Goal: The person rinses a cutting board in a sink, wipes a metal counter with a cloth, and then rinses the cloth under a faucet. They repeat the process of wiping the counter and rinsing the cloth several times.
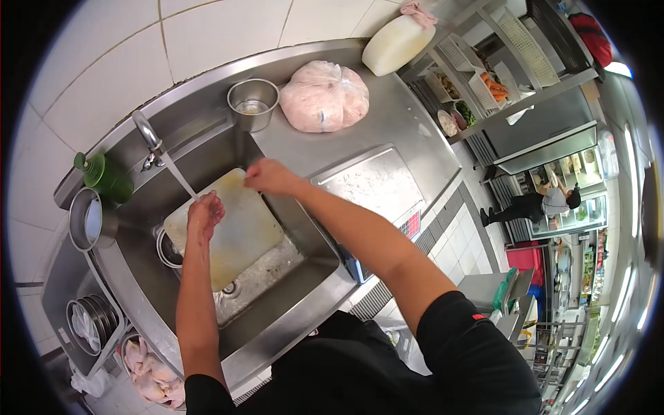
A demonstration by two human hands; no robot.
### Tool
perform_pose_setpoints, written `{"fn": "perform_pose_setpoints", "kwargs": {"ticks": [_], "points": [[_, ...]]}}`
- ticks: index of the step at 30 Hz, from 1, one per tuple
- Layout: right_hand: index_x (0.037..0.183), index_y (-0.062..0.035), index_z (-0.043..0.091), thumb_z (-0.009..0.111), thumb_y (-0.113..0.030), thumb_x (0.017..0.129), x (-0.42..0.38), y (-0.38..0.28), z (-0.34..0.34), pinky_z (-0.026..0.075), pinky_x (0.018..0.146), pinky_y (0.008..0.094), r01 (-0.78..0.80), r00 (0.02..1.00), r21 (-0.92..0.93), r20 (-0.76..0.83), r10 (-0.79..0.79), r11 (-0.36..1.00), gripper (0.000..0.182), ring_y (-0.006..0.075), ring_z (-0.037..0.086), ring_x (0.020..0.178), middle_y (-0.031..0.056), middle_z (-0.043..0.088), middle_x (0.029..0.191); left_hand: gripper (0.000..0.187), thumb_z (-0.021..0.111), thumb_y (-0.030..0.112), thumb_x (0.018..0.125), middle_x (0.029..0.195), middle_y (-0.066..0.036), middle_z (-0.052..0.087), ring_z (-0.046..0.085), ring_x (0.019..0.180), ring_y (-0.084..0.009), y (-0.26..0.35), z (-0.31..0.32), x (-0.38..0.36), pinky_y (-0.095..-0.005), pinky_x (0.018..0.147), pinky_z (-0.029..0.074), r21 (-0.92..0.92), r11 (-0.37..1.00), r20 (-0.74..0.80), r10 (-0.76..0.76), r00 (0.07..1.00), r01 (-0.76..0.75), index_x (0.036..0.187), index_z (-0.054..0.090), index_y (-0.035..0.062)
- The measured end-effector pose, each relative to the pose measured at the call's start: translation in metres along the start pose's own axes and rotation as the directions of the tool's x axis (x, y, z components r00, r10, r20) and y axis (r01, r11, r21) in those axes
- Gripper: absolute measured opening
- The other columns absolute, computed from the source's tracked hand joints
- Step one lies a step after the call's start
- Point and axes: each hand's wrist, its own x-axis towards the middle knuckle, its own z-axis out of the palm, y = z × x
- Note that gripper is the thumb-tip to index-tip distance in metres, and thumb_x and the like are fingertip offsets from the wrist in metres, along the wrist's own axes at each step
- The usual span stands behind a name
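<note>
Water runs from the faucet (146,130) onto my left hand (206,213), which is over the cutting board with its fingers loosely curled and nothing visible in them. My right hand (270,177) is near the board's upper right corner. It is closed and slightly blurred; whether it holds anything is hidden. The stained, pale cutting board (238,242) lies tilted inside the steel sink (315,266). Part of a round metal vessel (166,247) shows under the board's left edge. Wet residue and a drain (228,288) are visible on the sink floor.
A bag of pale pink meat (324,97) and a steel pot (253,104) stand behind the sink. A scale with a metal tray (373,190) is at right. Left are a green bottle (105,178) and raw poultry (149,373). A person (536,204) stands farther off.
</note>
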Motion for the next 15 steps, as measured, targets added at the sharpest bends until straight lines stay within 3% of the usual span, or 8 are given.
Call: {"fn": "perform_pose_setpoints", "kwargs": {"ticks": [3, 5, 7, 8, 11, 12, 14, 15], "points": [[0.087, -0.0055, 0.071, 0.068, -0.029, 0.084, -0.023, 0.049, -0.044, 0.051, 0.064, 0.0324, -0.044, 0.994, 0.121, -0.092, 0.056, 0.992, 0.024, 0.0140, 0.063, 0.068, 0.0046, 0.068, 0.077, 0.025, 0.065, 0.028, 0.092, 0.074, 0.003, 0.060, 0.059, 0.071, -0.0131, -0.021, 0.017, -0.005, -0.0337, 0.071, 0.051, -0.050, 0.997, -0.003, -0.061, 0.998, 0.060, 0.072, 0.056, 0.0161], [0.088, -0.0050, 0.068, 0.070, -0.026, 0.084, -0.032, 0.089, -0.078, 0.051, 0.063, 0.0314, -0.134, 0.982, 0.202, -0.105, 0.157, 0.970, 0.021, 0.0137, 0.062, 0.067, 0.0031, 0.066, 0.077, 0.016, 0.062, 0.026, 0.094, 0.086, 0.000, 0.062, 0.060, 0.077, -0.0147, -0.031, 0.039, -0.004, -0.0356, 0.073, 0.052, -0.003, 0.999, -0.002, -0.047, 0.999, 0.047, 0.083, 0.059, 0.0146], [0.085, -0.0046, 0.067, 0.071, -0.026, 0.084, -0.084, 0.046, -0.144, 0.051, 0.063, 0.0298, 0.053, 0.989, 0.078, -0.143, -0.042, 0.996, 0.022, 0.0131, 0.062, 0.070, 0.0028, 0.065, 0.075, 0.013, 0.059, 0.025, 0.096, 0.104, -0.003, 0.060, 0.060, 0.085, -0.0166, -0.033, 0.084, -0.022, -0.0368, 0.074, 0.053, 0.051, 0.998, 0.026, 0.037, 0.999, -0.038, 0.104, 0.060, 0.0148], [0.085, -0.0042, 0.067, 0.070, -0.027, 0.085, -0.086, 0.079, -0.155, 0.050, 0.063, 0.0304, 0.023, 0.971, 0.017, -0.237, -0.018, 1.000, 0.023, 0.0139, 0.062, 0.070, 0.0034, 0.065, 0.074, 0.026, 0.057, 0.025, 0.097, 0.117, -0.004, 0.055, 0.058, 0.093, -0.0180, -0.042, 0.096, -0.014, -0.0367, 0.075, 0.053, 0.070, 0.997, 0.073, 0.038, 0.997, -0.043, 0.122, 0.055, 0.0175], [0.086, -0.0035, 0.068, 0.066, -0.032, 0.086, -0.089, 0.174, -0.194, 0.050, 0.066, 0.0333, -0.112, 0.917, -0.144, -0.397, 0.046, 0.983, 0.029, 0.0172, 0.063, 0.069, 0.0057, 0.065, 0.073, 0.029, 0.057, 0.027, 0.097, 0.116, -0.002, 0.054, 0.057, 0.093, -0.0174, -0.069, 0.139, -0.003, -0.0349, 0.076, 0.053, 0.077, 0.990, 0.058, 0.113, 0.992, -0.117, 0.124, 0.055, 0.0164], [0.086, -0.0035, 0.068, 0.066, -0.032, 0.086, -0.089, 0.211, -0.209, 0.050, 0.066, 0.0333, -0.095, 0.918, -0.140, -0.396, 0.032, 0.986, 0.029, 0.0172, 0.063, 0.069, 0.0057, 0.065, 0.073, 0.032, 0.056, 0.031, 0.098, 0.118, -0.002, 0.054, 0.056, 0.096, -0.0177, -0.087, 0.143, 0.014, -0.0337, 0.075, 0.053, 0.010, 0.992, 0.116, 0.124, 0.986, -0.126, 0.126, 0.055, 0.0152], [0.087, -0.0043, 0.068, 0.063, -0.033, 0.087, -0.085, 0.276, -0.232, 0.049, 0.069, 0.0349, -0.123, 0.872, -0.066, -0.483, 0.076, 0.990, 0.029, 0.0202, 0.063, 0.069, 0.0087, 0.065, 0.073, 0.034, 0.055, 0.033, 0.098, 0.120, -0.002, 0.054, 0.055, 0.098, -0.0184, -0.103, 0.165, 0.005, -0.0336, 0.076, 0.053, 0.046, 0.986, 0.065, 0.157, 0.985, -0.160, 0.127, 0.054, 0.0150], [0.087, -0.0043, 0.068, 0.063, -0.033, 0.087, -0.098, 0.268, -0.243, 0.049, 0.069, 0.0349, -0.104, 0.875, -0.056, -0.479, 0.064, 0.993, 0.029, 0.0202, 0.063, 0.069, 0.0087, 0.065, 0.073, 0.036, 0.055, 0.035, 0.098, 0.123, -0.003, 0.054, 0.055, 0.099, -0.0191, -0.109, 0.175, -0.001, -0.0334, 0.076, 0.053, 0.079, 0.981, 0.029, 0.177, 0.984, -0.179, 0.129, 0.054, 0.0148]]}}
